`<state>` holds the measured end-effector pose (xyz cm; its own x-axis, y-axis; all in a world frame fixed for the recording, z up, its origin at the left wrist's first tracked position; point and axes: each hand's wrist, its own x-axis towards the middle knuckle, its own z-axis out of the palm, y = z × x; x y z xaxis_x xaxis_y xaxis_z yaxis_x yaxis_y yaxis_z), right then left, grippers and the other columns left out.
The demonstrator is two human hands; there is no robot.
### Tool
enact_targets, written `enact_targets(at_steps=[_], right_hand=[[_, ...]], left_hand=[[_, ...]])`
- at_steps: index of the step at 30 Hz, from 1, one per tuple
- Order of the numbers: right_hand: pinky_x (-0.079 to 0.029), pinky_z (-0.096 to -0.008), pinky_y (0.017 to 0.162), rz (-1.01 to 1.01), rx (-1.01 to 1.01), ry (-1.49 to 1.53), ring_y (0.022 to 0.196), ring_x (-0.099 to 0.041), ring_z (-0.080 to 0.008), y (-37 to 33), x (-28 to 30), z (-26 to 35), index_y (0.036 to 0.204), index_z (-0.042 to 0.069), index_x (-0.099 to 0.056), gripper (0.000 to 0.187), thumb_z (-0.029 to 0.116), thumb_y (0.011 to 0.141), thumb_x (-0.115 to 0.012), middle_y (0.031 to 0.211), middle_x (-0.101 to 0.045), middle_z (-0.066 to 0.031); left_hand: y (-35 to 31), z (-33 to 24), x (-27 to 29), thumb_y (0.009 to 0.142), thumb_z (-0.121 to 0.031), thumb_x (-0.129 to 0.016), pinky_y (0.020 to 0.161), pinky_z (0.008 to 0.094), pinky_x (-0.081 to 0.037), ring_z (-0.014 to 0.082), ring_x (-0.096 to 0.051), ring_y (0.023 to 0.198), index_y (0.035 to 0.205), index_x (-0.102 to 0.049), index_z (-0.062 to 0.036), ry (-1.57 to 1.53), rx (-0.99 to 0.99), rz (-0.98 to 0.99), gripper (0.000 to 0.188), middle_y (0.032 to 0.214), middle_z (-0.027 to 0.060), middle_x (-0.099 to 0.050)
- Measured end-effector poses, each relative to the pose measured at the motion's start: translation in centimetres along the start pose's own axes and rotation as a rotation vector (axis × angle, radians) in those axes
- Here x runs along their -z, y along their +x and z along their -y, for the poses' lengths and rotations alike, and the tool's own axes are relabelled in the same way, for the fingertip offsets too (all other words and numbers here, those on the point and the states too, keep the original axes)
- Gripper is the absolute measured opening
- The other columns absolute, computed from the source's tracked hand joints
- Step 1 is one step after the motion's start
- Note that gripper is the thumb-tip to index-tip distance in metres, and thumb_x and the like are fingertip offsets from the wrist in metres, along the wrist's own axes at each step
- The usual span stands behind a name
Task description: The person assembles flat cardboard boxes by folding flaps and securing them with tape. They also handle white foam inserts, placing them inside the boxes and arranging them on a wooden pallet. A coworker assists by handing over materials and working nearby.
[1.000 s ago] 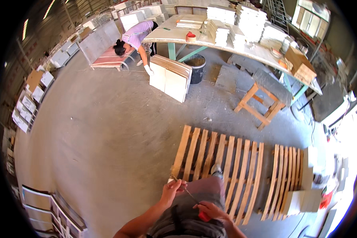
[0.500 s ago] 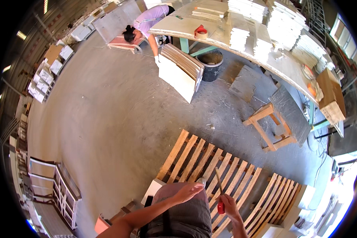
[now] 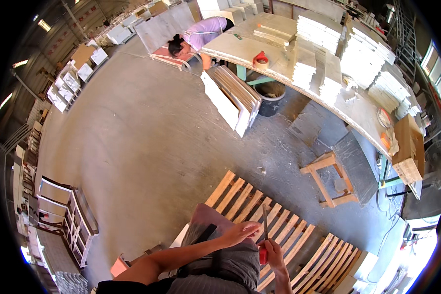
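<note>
Tool (image 3: 265,223), thin and straight with a red handle (image 3: 263,255), is in the right hand (image 3: 273,252), in front of the body, with a slatted pallet (image 3: 286,230) behind it in view. Its shaft points away from the person. Right fingers are wrapped round the handle end, closed on it. The left hand (image 3: 242,232) has its fingers bent inward, the tips just beside the shaft; whether they touch it or pinch anything, I cannot tell.

By its look, it should be light, stiff and hardly fragile, as the shaft shows no sag. The handle seems the sure place to hold, with the whole fist round it. The bare shaft is narrow, so it would probably turn or slip more easily between fingertips; whether it has a sharp edge is too small to make out.
</note>
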<state>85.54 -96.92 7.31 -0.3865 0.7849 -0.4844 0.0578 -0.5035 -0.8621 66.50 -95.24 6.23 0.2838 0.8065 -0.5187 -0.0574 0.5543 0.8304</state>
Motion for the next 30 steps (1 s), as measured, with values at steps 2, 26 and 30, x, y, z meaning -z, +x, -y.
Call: enact_targets(at_steps=[2, 26, 30], right_hand=[[-0.039, -0.0211, 0.057, 0.026, -0.021, 0.086, 0.062, -0.048, -0.0068, 1.5, -1.3, 0.3, 0.089, -0.001, -0.06, 0.03, 0.02, 0.094, -0.039, 0.069, -0.055, -0.001], [-0.037, -0.0198, 0.052, 0.107, -0.219, -0.22, 0.056, -0.044, -0.0047, 28.8, -1.9, 23.6, 0.091, 0.001, -0.062, 0.023, 0.014, 0.09, -0.043, 0.063, -0.05, 0.0019], [-0.039, -0.0224, 0.046, 0.097, -0.261, -0.208, 0.049, -0.048, -0.0079, 29.4, 1.1, 23.4, 0.087, -0.004, -0.06, 0.027, 0.013, 0.091, -0.04, 0.059, -0.053, -0.0022]], left_hand=[[0.3, -1.9, 0.4, 0.093, -0.035, -0.044, 0.071, 0.0224, -0.045, 0.0093, -0.056, 0.081, 0.112, -0.054, -0.0027, -0.055, -0.049, -0.021, 0.038, 0.092, 0.0026, -0.059], [23.7, -28.4, 27.0, 0.09, -0.028, -0.051, 0.059, 0.0224, -0.043, 0.0072, -0.052, 0.063, 0.08, -0.061, -0.0054, -0.308, -0.448, -0.477, 0.027, 0.072, 0.0015, -0.06], [27.6, -32.5, 32.4, 0.09, -0.027, -0.05, 0.063, 0.0247, -0.045, 0.0098, -0.055, 0.067, 0.081, -0.061, -0.0046, -0.17, -0.438, -0.543, 0.027, 0.076, 0.0028, -0.062]])
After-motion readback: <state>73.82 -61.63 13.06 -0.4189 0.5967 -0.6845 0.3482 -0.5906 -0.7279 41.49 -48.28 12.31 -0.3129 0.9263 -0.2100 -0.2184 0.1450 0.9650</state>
